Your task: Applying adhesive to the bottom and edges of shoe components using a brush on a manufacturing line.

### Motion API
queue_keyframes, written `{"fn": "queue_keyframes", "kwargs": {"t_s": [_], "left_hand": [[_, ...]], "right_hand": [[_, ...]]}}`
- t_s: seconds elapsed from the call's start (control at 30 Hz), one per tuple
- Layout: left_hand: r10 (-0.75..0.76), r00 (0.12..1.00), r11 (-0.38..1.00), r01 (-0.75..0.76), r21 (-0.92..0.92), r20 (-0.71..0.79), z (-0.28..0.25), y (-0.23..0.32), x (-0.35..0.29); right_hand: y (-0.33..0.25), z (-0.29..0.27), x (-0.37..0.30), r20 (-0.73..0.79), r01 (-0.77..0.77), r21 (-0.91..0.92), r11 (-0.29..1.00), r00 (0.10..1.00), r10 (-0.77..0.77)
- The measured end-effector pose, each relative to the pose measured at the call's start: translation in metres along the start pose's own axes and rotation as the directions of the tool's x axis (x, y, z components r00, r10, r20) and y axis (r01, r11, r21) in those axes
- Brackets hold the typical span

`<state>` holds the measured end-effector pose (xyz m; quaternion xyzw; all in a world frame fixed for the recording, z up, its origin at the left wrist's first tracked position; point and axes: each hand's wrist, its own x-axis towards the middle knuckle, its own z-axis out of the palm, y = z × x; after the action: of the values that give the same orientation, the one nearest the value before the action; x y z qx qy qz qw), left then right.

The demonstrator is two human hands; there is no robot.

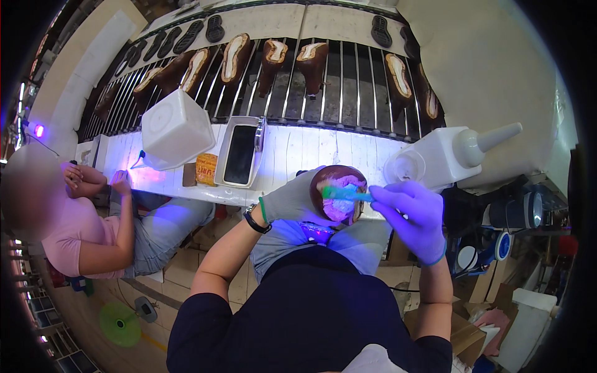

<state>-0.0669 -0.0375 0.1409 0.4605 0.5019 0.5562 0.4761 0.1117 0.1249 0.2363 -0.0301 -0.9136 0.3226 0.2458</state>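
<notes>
In my left hand (297, 200), gloved in grey, is a brown shoe upper (333, 174), held over my lap at the bench's near edge with its underside up. That underside looks pale and is lit pink and violet. My right hand (411, 219), also gloved, is closed round the handle of a green brush (346, 194). The brush's tip rests against the pale underside. My left fingers are mostly hidden behind the upper.
On the white bench (317, 148) stand a white jug (175, 129), a white tray (227, 149) with a dark inside, and a spouted white bottle (463, 155). Several brown uppers (236, 59) and black soles (214, 28) sit on the roller rack behind. A co-worker (93, 230) sits at left.
</notes>
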Motion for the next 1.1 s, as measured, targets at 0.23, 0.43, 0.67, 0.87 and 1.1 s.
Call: {"fn": "queue_keyframes", "kwargs": {"t_s": [0.23,0.43,0.67,0.87,1.1], "left_hand": [[0.081,0.993,0.988,-0.091,0.122,0.081,-0.004,0.015,0.013],[0.032,0.996,0.997,-0.038,0.073,0.086,-0.013,0.003,0.015],[0.085,0.990,0.986,-0.099,0.135,0.108,-0.017,-0.010,0.022],[-0.025,0.994,0.992,0.011,0.126,0.104,-0.024,0.003,0.019],[-0.019,0.998,0.993,0.011,0.119,0.068,-0.018,0.003,0.018]], "right_hand": [[0.002,-0.021,0.009,-0.050,-0.064,-0.058,0.996,0.997,0.061],[0.000,-0.009,0.012,-0.009,-0.082,0.031,0.996,0.997,0.082],[0.001,-0.013,0.018,-0.018,-0.134,0.018,0.991,0.991,0.134],[-0.013,-0.022,0.015,0.132,-0.045,-0.068,0.997,0.990,0.053],[-0.021,-0.022,0.018,0.283,-0.020,-0.202,0.979,0.956,0.078]]}}
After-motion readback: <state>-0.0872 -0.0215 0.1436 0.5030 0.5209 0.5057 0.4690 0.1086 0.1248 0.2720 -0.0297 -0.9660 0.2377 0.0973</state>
